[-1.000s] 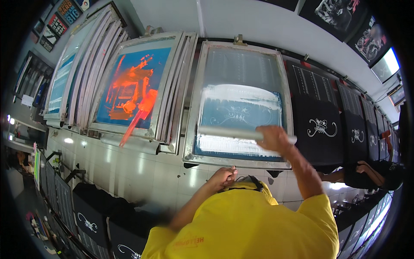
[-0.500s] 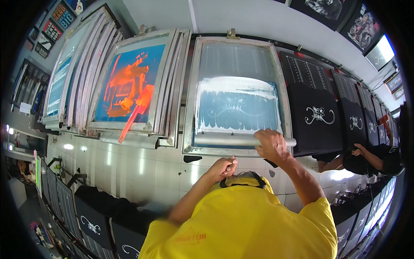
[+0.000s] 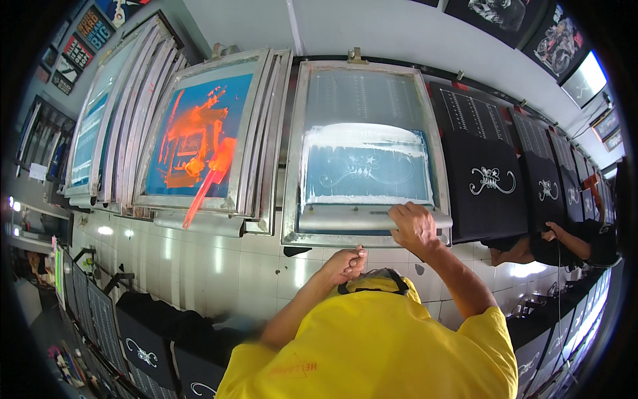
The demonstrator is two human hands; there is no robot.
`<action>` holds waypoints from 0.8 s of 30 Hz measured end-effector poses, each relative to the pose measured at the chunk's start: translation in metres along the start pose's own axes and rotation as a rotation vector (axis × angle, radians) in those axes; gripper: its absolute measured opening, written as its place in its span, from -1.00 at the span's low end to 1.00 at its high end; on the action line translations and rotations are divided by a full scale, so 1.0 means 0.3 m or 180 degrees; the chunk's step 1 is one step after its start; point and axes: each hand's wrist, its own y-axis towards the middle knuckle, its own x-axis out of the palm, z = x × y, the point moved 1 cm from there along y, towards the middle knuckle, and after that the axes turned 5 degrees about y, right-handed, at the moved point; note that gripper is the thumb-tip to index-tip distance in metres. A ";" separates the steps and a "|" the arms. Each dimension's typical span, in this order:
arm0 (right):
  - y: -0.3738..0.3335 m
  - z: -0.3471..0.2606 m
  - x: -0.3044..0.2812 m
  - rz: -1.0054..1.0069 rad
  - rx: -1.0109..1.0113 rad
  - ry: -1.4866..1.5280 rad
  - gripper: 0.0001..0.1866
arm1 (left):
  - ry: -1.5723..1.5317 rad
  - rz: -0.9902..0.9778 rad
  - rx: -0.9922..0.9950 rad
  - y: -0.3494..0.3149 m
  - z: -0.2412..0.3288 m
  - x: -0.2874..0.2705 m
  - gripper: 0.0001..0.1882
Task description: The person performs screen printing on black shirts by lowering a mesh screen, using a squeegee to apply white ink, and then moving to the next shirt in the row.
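Observation:
A silver metal-handled squeegee (image 3: 332, 219) lies across the near end of a screen printing frame (image 3: 290, 199). My right hand (image 3: 413, 227) grips its right part, fingers wrapped over the bar. The squeegee's blade edge is hidden. On the blue mesh, a thick band of white ink (image 3: 359, 133) spans the middle, and a thin white line runs just beyond the squeegee. Between them a curly ornament with stars shows on the mesh. My left hand (image 3: 347, 263) is closed just short of the frame's near edge, apart from it; whatever its fingers hold, if anything, is hidden.
At left a tilted frame with orange ink (image 3: 193, 143) carries an orange-smeared spatula (image 3: 211, 174), near more stacked frames (image 3: 126, 113). Black printed fabric (image 3: 488, 189) lies along the row at right, with another person's hand (image 3: 553, 231) beyond. More black fabric (image 3: 147, 342) lies behind me at left.
The squeegee has shifted slightly away from the frame's near edge, with my right hand on it. The ragged white ink edge beside it is now a straighter line. The view has shifted slightly.

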 end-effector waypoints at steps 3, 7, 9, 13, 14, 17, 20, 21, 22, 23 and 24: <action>-0.020 -0.015 0.025 0.0115 -0.0118 -0.0256 -0.76 | 0.0031 0.0063 -0.0024 -0.006 0.015 0.011 -0.72; -0.016 -0.017 0.018 0.0064 -0.0072 -0.0215 -0.77 | 0.0634 0.0397 0.0133 -0.004 -0.008 -0.019 -0.74; -0.012 -0.017 0.013 0.0020 -0.0044 -0.0162 -0.78 | 0.1248 0.0848 0.0373 -0.045 0.002 0.048 -0.74; -0.014 -0.009 0.013 0.0018 -0.0005 -0.0252 -0.77 | 0.4959 0.1679 0.2910 -0.243 0.137 0.199 -0.69; -0.019 -0.010 0.018 0.0038 -0.0006 -0.0297 -0.77 | 0.5982 0.2089 0.3541 -0.297 0.197 0.238 -0.62; -0.020 -0.015 0.010 0.0030 0.0024 -0.0270 -0.74 | 0.7557 0.2681 0.2627 -0.348 0.333 0.326 -0.59; -0.025 -0.016 -0.049 0.0272 -0.0060 -0.0101 -0.74 | 0.8054 0.2624 0.1985 -0.295 0.372 0.214 -0.67; -0.046 0.006 -0.054 0.0349 -0.0035 -0.0139 -0.75 | 0.7963 0.2678 0.1873 -0.283 0.371 0.194 -0.68; -0.064 0.030 -0.062 0.0434 -0.0024 -0.0185 -0.76 | 0.7868 0.2739 0.1763 -0.275 0.364 0.171 -0.68; -0.124 0.098 -0.059 0.0422 0.0063 -0.0306 -0.76 | 0.7765 0.2762 0.1644 -0.267 0.351 0.152 -0.69; -0.162 0.131 -0.062 0.0397 0.0150 -0.0432 -0.77 | 0.7658 0.2736 0.1761 -0.260 0.339 0.143 -0.67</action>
